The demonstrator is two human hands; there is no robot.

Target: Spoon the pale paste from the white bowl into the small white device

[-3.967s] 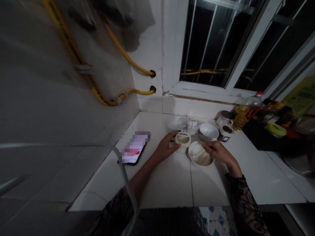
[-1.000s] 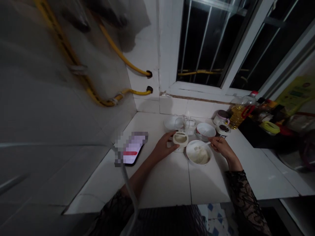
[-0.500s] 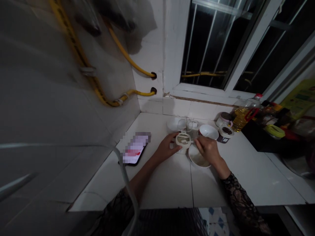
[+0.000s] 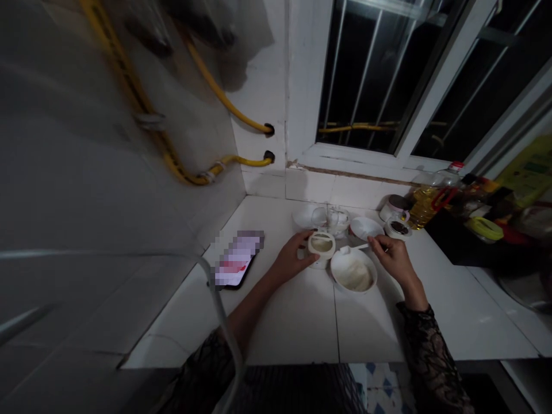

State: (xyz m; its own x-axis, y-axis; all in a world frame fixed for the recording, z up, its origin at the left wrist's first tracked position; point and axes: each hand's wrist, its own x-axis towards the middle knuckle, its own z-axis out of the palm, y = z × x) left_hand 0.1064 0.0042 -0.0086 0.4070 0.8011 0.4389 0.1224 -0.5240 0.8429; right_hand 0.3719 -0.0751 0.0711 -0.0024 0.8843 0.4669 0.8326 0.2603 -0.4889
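Observation:
My left hand (image 4: 295, 257) grips the side of a small cream-coloured lidded cup (image 4: 321, 249) with a ring-shaped top and pale contents. My right hand (image 4: 394, 260) pinches a thin white spoon (image 4: 356, 248), whose bowl end rests near the rim of a white bowl (image 4: 353, 275). That bowl holds a pale, creamy food and sits just right of the cup. Behind it stands a second white bowl (image 4: 366, 228), partly hidden behind the spoon. A glass cup (image 4: 338, 221) and a shallow white dish (image 4: 304, 217) stand beyond my left hand.
Two small jars (image 4: 395, 215) and a bottle of yellow cooking oil (image 4: 425, 201) stand at the back right of the white tiled counter (image 4: 293, 328). A phone (image 4: 235, 261) lies at left. Yellow gas hoses (image 4: 215, 86) run along the wall; a barred window (image 4: 371, 75) is behind.
My right hand has moved right, off the front bowl, and now shows the spoon and the bowl's pale contents. My left hand stays on the cup.

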